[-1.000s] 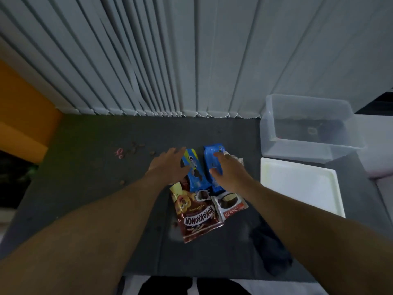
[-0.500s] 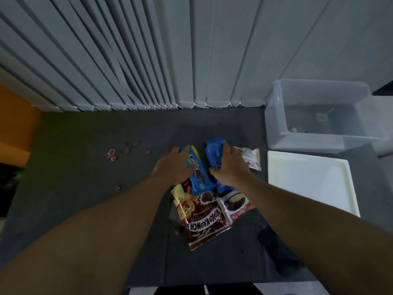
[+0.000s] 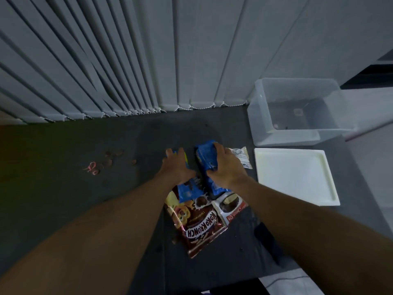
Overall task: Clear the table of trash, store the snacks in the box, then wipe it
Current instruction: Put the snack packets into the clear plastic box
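Head view: near the middle of the table [image 3: 63, 199], the left hand [image 3: 177, 167] curls over the left blue packet [image 3: 189, 189]. The right hand [image 3: 225, 167] grips the right blue packet [image 3: 205, 160] beside it. The clear box [image 3: 261, 116] stands at the far right corner, with crumbs [image 3: 112, 156] toward the left edge.

The table [image 3: 63, 188] has a dark, matt top. At its far right corner the box [image 3: 261, 116] is cloudy clear plastic, and the lid [image 3: 293, 177] near its right edge is smooth white plastic. The left blue packet [image 3: 189, 189] and right blue packet [image 3: 207, 165] are glossy crinkled film, as is the Koko Krunch pouch [image 3: 202, 226].
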Tool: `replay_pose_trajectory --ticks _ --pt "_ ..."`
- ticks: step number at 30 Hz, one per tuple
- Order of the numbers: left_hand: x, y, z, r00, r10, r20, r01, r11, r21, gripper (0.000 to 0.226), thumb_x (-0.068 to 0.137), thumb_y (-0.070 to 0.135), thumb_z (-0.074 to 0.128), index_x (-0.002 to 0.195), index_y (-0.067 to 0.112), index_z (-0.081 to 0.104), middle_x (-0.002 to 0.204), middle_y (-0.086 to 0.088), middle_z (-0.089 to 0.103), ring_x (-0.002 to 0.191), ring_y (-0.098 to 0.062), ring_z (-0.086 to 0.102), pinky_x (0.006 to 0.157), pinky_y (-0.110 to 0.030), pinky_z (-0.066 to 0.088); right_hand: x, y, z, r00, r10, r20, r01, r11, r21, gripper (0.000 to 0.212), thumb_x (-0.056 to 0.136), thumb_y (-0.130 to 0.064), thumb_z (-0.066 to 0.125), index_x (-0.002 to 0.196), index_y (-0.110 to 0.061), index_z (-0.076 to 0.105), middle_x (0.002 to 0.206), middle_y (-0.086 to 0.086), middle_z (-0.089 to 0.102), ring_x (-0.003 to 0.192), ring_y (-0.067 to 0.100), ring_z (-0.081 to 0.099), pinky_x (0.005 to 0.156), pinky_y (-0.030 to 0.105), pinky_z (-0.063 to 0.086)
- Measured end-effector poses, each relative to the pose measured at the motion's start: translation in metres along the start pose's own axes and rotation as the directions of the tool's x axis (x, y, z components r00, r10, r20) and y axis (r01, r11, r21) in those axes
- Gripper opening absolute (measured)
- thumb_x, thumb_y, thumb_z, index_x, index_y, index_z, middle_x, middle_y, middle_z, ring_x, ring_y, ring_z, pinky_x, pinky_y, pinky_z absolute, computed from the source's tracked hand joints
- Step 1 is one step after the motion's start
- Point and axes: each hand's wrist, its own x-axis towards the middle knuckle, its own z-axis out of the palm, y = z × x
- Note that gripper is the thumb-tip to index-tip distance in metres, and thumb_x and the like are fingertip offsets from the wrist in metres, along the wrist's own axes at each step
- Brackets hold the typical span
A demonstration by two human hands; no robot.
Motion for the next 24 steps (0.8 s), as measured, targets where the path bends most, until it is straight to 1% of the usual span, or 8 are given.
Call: replay_pose_trajectory --ticks 5,9,12,13,15,17,19,24 --pt "-0.006 0.004 -0.009 1.0 0.003 -0.006 -0.003 0.999 0.049 0.103 0.08 0.034 0.08 0.158 0.016 0.015 0.159 -0.018 0.003 0.142 -0.043 0.027 0.11 -0.045 0.041 -0.006 0.004 -0.022 0.997 -0.06 -0.046 0.061 0.998 0.022 0.092 0.081 -0.038 0.074 0.154 -0.022 0.021 0.139 0.012 0.049 0.119 0.033 0.055 0.096 0.042 0.05" --pt "-0.01 0.014 -0.016 0.995 -0.009 -0.095 0.014 0.998 0.053 0.101 0.083 0.03 0.077 0.159 0.021 0.01 0.159 -0.02 -0.001 0.142 -0.046 0.025 0.11 -0.048 0.04 -0.007 0.008 -0.047 0.989 -0.096 -0.116 0.101 0.994 0.037 0.086 0.081 -0.048 0.07 0.152 -0.029 0.026 0.138 0.004 0.05 0.116 0.026 0.058 0.096 0.042 0.051" --pt "-0.013 0.026 -0.023 0.99 -0.006 -0.14 0.009 1.0 0.026 0.102 0.085 0.032 0.075 0.16 0.028 0.006 0.162 -0.022 -0.003 0.143 -0.048 0.027 0.11 -0.048 0.041 -0.003 0.011 -0.067 0.978 -0.125 -0.166 0.138 0.988 0.071 0.084 0.081 -0.048 0.07 0.151 -0.03 0.029 0.138 -0.001 0.051 0.116 0.021 0.058 0.098 0.039 0.05" --pt "-0.015 0.031 -0.026 0.989 -0.007 -0.145 0.01 1.0 0.017 0.102 0.085 0.033 0.074 0.16 0.029 0.005 0.162 -0.023 0.001 0.143 -0.047 0.028 0.109 -0.047 0.042 -0.002 0.013 -0.073 0.974 -0.139 -0.18 0.157 0.984 0.089 0.083 0.081 -0.046 0.071 0.151 -0.029 0.03 0.139 -0.001 0.05 0.117 0.02 0.057 0.099 0.037 0.049" --pt "-0.019 0.042 -0.03 0.988 -0.013 -0.155 0.014 1.0 0.006 0.102 0.085 0.034 0.073 0.161 0.029 0.006 0.16 -0.025 0.017 0.14 -0.045 0.034 0.108 -0.044 0.042 0.0 0.017 -0.087 0.958 -0.178 -0.224 0.205 0.973 0.104 0.081 0.083 -0.043 0.071 0.152 -0.025 0.032 0.14 0.001 0.049 0.119 0.02 0.055 0.101 0.035 0.046" --pt "-0.024 0.055 -0.033 0.985 0.0 -0.174 0.001 1.0 0.003 0.101 0.083 0.036 0.073 0.16 0.028 0.01 0.154 -0.023 0.031 0.138 -0.042 0.038 0.106 -0.041 0.042 0.002 0.024 -0.101 0.936 -0.214 -0.279 0.251 0.962 0.105 0.079 0.084 -0.041 0.071 0.151 -0.023 0.034 0.139 0.003 0.05 0.117 0.022 0.056 0.101 0.037 0.047" --pt "-0.027 0.068 -0.035 0.982 0.01 -0.188 -0.013 1.0 -0.014 0.1 0.081 0.038 0.073 0.16 0.029 0.012 0.152 -0.022 0.037 0.137 -0.04 0.041 0.106 -0.041 0.043 0.004 0.033 -0.115 0.912 -0.235 -0.335 0.285 0.952 0.108 0.077 0.084 -0.042 0.071 0.15 -0.022 0.035 0.138 0.003 0.05 0.114 0.023 0.058 0.099 0.041 0.049" --pt "-0.038 0.114 -0.035 0.969 -0.004 -0.247 0.0 1.0 -0.016 0.093 0.087 0.038 0.065 0.161 0.032 0.009 0.154 -0.02 0.027 0.14 -0.041 0.036 0.107 -0.042 0.038 0.011 0.07 -0.157 0.879 -0.214 -0.426 0.291 0.948 0.125 0.075 0.085 -0.043 0.071 0.149 -0.023 0.036 0.136 0.001 0.048 0.108 0.019 0.06 0.093 0.034 0.05"
